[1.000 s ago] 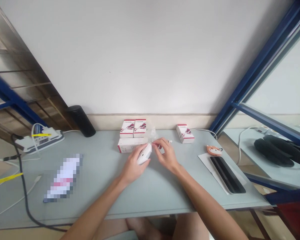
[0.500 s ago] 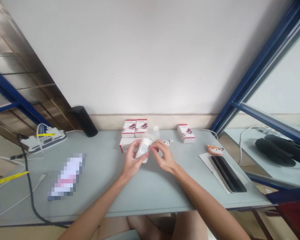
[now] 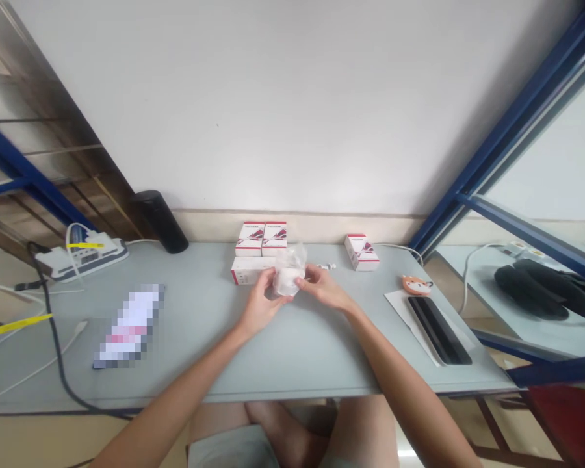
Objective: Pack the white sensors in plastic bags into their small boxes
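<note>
Between both hands, above the middle of the table, is a white object in a clear plastic bag [image 3: 288,279]; its exact kind cannot be made out. My left hand [image 3: 260,305] wraps round its left side and underside. On the other side, my right hand [image 3: 324,288] is closed with thumb and fingers against the bagged object. Just behind the hands stand two white-and-red boxes [image 3: 275,239] side by side, with a longer white box [image 3: 250,270] in front of them, partly hidden. Small white pieces [image 3: 328,266] lie beyond my right hand.
Another white-and-red box [image 3: 363,253] stands at the back right. Near the right edge are an orange animal-faced case [image 3: 416,285] and a black phone [image 3: 439,330] on paper. To the left are a black cylinder [image 3: 162,221], a power strip [image 3: 85,255], cables and a blurred-out item [image 3: 129,328].
The white object has turned in my hands and shows a shorter, rounder outline. My right fingers have moved from a pinch beside it to its right side. The camera view has shifted slightly.
</note>
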`<action>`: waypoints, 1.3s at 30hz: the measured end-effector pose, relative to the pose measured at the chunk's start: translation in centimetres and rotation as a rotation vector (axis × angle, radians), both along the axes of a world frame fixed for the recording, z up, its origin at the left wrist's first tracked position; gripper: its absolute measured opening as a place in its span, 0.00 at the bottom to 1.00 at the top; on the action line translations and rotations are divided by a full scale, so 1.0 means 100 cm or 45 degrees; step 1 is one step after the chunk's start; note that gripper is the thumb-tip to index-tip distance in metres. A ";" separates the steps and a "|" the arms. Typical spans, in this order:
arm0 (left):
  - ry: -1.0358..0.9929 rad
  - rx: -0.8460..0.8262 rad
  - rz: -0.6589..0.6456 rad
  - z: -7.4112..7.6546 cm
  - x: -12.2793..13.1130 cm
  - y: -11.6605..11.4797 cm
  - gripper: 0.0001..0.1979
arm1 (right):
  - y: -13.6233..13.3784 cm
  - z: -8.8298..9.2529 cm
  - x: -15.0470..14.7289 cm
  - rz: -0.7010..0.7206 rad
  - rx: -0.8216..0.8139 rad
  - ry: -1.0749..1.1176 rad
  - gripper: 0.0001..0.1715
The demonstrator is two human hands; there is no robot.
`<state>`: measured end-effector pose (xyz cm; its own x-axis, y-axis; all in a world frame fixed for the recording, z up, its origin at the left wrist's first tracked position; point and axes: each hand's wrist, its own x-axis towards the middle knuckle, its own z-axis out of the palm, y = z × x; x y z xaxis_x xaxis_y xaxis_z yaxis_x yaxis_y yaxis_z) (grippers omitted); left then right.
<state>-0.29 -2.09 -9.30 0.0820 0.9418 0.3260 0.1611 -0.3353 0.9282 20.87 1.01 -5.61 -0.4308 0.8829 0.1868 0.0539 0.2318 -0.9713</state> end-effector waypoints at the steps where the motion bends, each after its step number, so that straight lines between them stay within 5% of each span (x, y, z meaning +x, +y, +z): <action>1: 0.004 0.009 -0.031 0.002 0.000 -0.001 0.36 | 0.001 0.000 0.003 0.013 -0.003 -0.020 0.29; 6: -0.015 -0.040 -0.181 0.012 -0.003 -0.003 0.27 | 0.005 -0.002 0.011 0.019 0.031 -0.119 0.24; 14: 0.400 -0.035 -0.254 0.015 -0.012 -0.001 0.25 | 0.006 -0.003 0.016 0.045 0.055 -0.448 0.20; 19: 0.309 0.053 -0.149 0.023 -0.008 -0.009 0.28 | 0.004 -0.001 0.018 0.058 0.110 -0.608 0.19; 24: 0.328 -0.032 -0.156 0.016 -0.008 -0.005 0.27 | 0.005 -0.004 0.021 0.086 0.198 -0.710 0.20; 27: 0.385 -0.078 -0.192 0.012 -0.007 -0.002 0.29 | 0.007 -0.007 0.022 0.108 0.222 -0.659 0.28; 30: 0.398 -0.085 -0.209 0.012 -0.005 -0.003 0.29 | 0.009 -0.012 0.020 0.164 0.224 -0.580 0.26; 39: 0.251 0.096 -0.067 0.010 -0.001 -0.008 0.24 | 0.006 -0.020 0.010 0.067 0.276 -0.774 0.24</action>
<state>-0.43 -2.86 -8.29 0.1998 0.9082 0.3678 0.3176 -0.4151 0.8525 21.87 1.60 -7.62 -0.5574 0.8275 0.0674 0.5631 0.4365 -0.7017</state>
